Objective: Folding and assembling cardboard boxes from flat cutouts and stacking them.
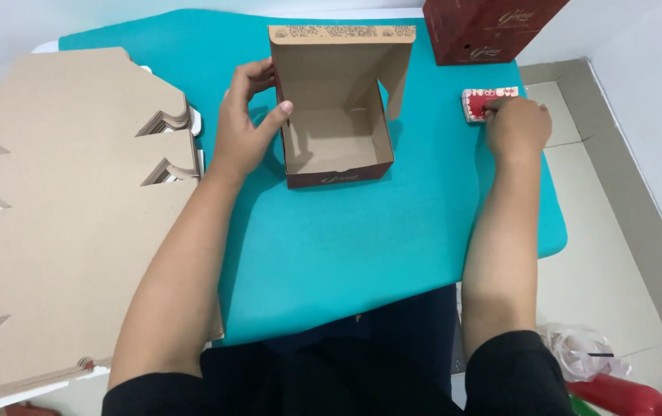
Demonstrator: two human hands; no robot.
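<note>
Box (336,127) stands folded, lid up, nothing inside; my left hand (245,119) clamps its wall, right hand (514,123) pinches the small red-and-white packet (479,102); flat blanks (61,216) wait.

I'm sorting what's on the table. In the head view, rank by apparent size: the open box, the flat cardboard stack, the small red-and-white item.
1. flat cardboard stack, though nearest the camera
2. open box
3. small red-and-white item, partly hidden by the right hand

Bright, even light fills the view, seemingly from overhead. Soft shadows fall under the left hand (242,123) and inside the open box (336,115). The teal surface (346,246) shows no glare. Focus is fairly sharp at the centre; the stacked cardboard (61,216) bows slightly near the left edge.
</note>
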